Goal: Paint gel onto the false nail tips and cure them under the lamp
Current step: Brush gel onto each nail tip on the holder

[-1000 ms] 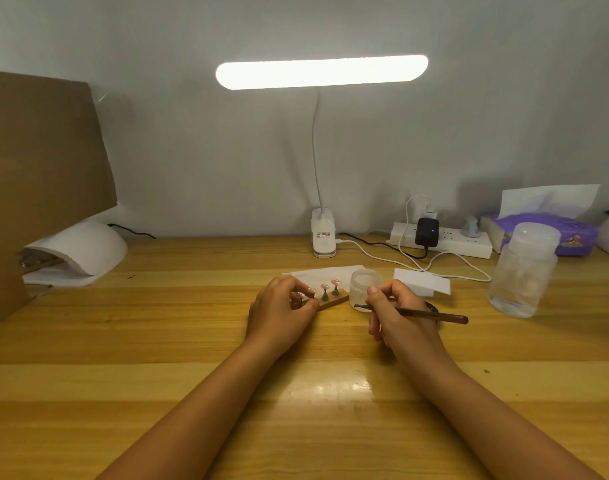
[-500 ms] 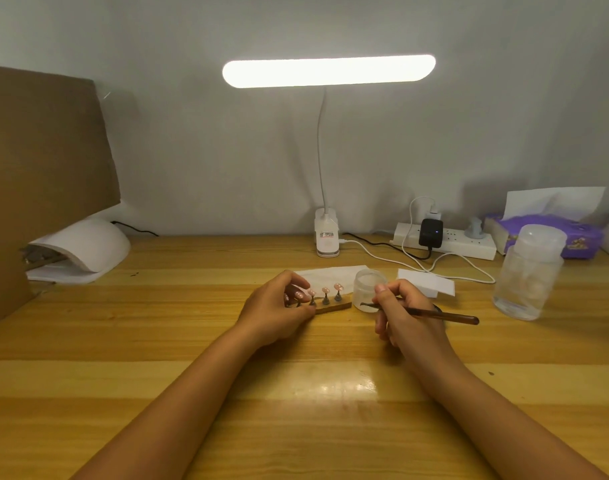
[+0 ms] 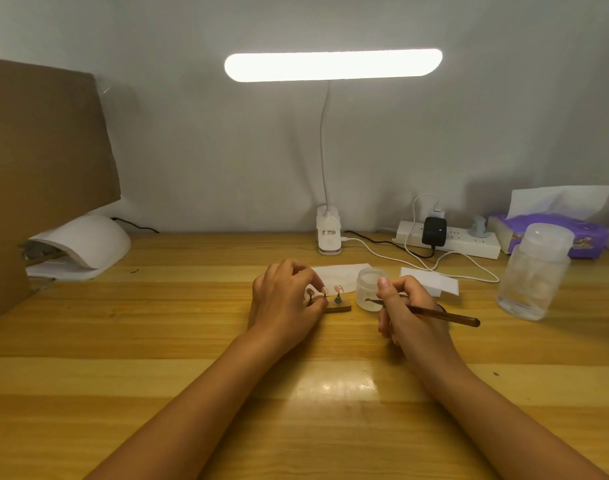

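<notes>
Nearest, both forearms lie on the wooden desk (image 3: pixel 157 327), likely to steady fine work. The left hand (image 3: pixel 282 303) pinches the little wooden stand (image 3: pixel 337 308) and one of its pegs, so the false nail tips (image 3: pixel 338 289) cannot slide. At three o'clock from them, the right hand (image 3: pixel 405 306) grips a nail brush (image 3: pixel 431 311) pen-style, bristles hovering before the small gel jar (image 3: pixel 369 289), kept close for reloading. Paper sheets (image 3: pixel 341 273) underneath probably catch drips. Farther off at ten o'clock, the white curing lamp (image 3: pixel 84 242) waits, well apart. At twelve o'clock the desk lamp (image 3: pixel 332 64) shines overhead.
</notes>
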`<state>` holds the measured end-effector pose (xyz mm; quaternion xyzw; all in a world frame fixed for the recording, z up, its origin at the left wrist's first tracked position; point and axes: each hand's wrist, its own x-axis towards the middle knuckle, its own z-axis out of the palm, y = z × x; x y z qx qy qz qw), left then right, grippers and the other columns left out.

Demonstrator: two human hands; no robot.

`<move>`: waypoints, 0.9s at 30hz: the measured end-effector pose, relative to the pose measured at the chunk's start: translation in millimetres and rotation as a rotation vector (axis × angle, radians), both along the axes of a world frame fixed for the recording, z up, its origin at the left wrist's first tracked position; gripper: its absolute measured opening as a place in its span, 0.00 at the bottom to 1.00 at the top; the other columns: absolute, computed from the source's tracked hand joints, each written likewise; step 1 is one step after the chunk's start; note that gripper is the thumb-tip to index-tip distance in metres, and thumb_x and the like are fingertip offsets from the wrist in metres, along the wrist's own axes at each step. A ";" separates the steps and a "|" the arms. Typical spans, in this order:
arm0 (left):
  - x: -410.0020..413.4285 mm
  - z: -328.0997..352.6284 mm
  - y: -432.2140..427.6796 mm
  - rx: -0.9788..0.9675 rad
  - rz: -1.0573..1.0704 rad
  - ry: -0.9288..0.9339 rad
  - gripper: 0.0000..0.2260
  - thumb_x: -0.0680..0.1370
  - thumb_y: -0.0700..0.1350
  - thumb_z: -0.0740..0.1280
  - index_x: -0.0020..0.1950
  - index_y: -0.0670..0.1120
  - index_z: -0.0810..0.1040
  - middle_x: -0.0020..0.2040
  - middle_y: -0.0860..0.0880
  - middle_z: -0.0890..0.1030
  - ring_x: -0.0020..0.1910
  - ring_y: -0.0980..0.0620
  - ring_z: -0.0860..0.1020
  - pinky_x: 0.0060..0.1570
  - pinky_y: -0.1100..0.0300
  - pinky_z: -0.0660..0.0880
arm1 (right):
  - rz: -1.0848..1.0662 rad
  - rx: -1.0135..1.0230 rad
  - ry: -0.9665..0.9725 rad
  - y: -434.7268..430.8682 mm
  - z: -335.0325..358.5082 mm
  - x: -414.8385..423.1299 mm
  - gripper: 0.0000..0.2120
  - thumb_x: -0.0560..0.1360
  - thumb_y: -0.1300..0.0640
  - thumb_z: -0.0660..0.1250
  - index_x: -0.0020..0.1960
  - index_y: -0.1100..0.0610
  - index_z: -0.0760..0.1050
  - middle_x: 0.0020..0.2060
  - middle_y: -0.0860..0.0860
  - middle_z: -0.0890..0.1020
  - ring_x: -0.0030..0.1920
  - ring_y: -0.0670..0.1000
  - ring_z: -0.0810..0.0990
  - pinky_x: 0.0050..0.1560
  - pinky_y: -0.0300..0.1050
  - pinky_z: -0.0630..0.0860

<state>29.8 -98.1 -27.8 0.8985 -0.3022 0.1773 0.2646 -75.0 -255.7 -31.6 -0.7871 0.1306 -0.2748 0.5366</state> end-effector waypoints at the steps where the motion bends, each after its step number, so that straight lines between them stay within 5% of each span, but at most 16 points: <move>1: -0.5 -1.1 0.0 0.001 0.001 -0.023 0.06 0.76 0.53 0.69 0.53 0.57 0.78 0.62 0.56 0.73 0.64 0.55 0.67 0.62 0.55 0.60 | -0.007 -0.004 -0.003 0.3 0.3 -0.2 0.14 0.80 0.43 0.59 0.48 0.53 0.73 0.26 0.47 0.78 0.27 0.40 0.76 0.33 0.40 0.71; 7: -6.4 -5.2 -0.9 0.042 -0.054 -0.158 0.03 0.77 0.50 0.68 0.50 0.55 0.77 0.62 0.56 0.74 0.62 0.54 0.69 0.57 0.61 0.56 | -0.110 -0.053 -0.073 1.8 5.3 -4.9 0.12 0.78 0.44 0.62 0.45 0.52 0.72 0.31 0.49 0.79 0.32 0.46 0.79 0.34 0.45 0.76; 11: -9.2 -6.6 0.8 0.052 -0.068 -0.232 0.02 0.77 0.48 0.68 0.49 0.53 0.78 0.61 0.54 0.76 0.62 0.52 0.71 0.63 0.56 0.59 | -0.118 -0.092 -0.148 2.0 7.5 -6.4 0.05 0.79 0.49 0.64 0.45 0.48 0.72 0.37 0.49 0.80 0.40 0.51 0.80 0.41 0.51 0.79; 16: -17.9 -2.0 -0.1 0.021 -0.106 -0.325 0.04 0.73 0.44 0.71 0.45 0.49 0.78 0.53 0.52 0.80 0.54 0.49 0.76 0.55 0.53 0.67 | -0.086 -0.015 -0.100 -2.5 3.9 -5.7 0.08 0.80 0.58 0.60 0.48 0.45 0.74 0.38 0.46 0.83 0.33 0.44 0.77 0.30 0.36 0.73; 21: -29.6 0.4 -0.2 -0.030 -0.195 -0.314 0.05 0.71 0.43 0.70 0.43 0.49 0.75 0.41 0.53 0.80 0.43 0.50 0.75 0.41 0.54 0.74 | -0.094 0.031 -0.052 -6.7 1.9 -3.8 0.05 0.78 0.58 0.62 0.49 0.49 0.70 0.37 0.44 0.84 0.29 0.42 0.77 0.31 0.40 0.75; 27: -37.1 -2.4 -5.6 0.075 -0.268 -0.290 0.03 0.75 0.43 0.66 0.48 0.49 0.76 0.44 0.52 0.80 0.43 0.53 0.75 0.39 0.54 0.75 | -0.116 0.048 -0.041 -7.8 1.5 -2.5 0.04 0.78 0.57 0.64 0.47 0.50 0.70 0.35 0.47 0.82 0.32 0.40 0.79 0.28 0.34 0.73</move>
